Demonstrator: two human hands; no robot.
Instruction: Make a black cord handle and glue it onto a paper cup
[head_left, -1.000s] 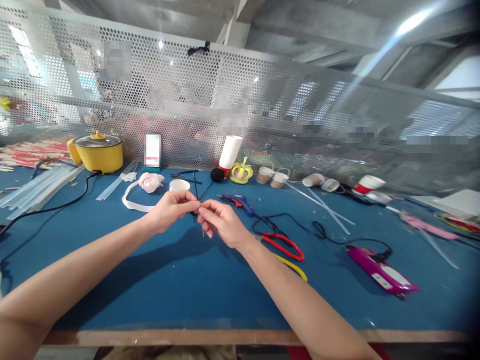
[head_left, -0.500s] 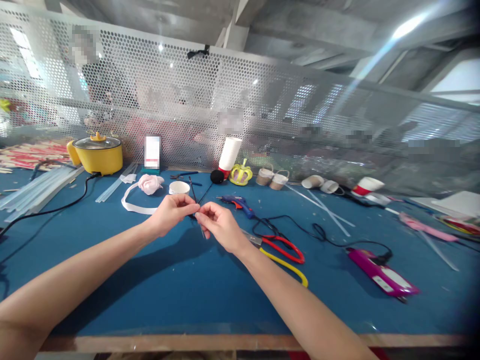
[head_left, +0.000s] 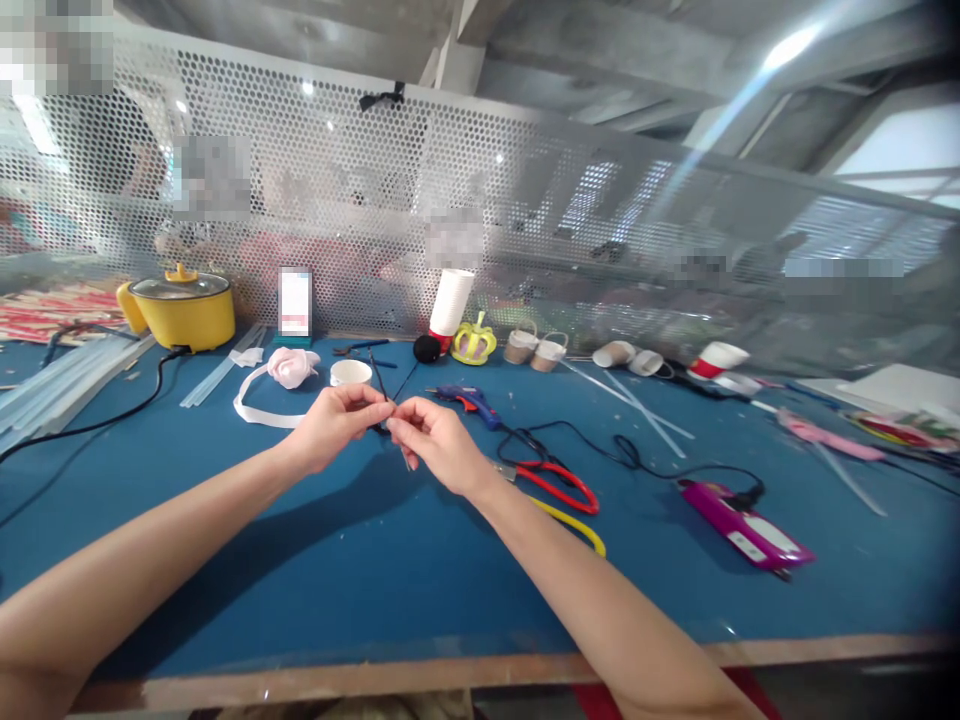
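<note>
Near the middle of the table, my left hand and my right hand meet fingertip to fingertip, both closed in a pinch. Between them is a thin black strip, its upper end sticking up past my left fingers. A second thin dark strand slants up behind my right fingers toward a black ball; whether it joins the ball I cannot tell. The fingers hide where the strips meet. Just behind my left hand stands a white roll of tape. A blue glue gun lies behind my right hand.
Red-and-yellow-handled scissors lie beside my right forearm. A purple power strip sits at right with its cable. A white ribbon with a fabric rose, a yellow pot, a yellow crown and small baskets line the back.
The view has shifted slightly, so the table items appear a little further left. My hands stay pinched together on the black strip, with only small finger movement.
</note>
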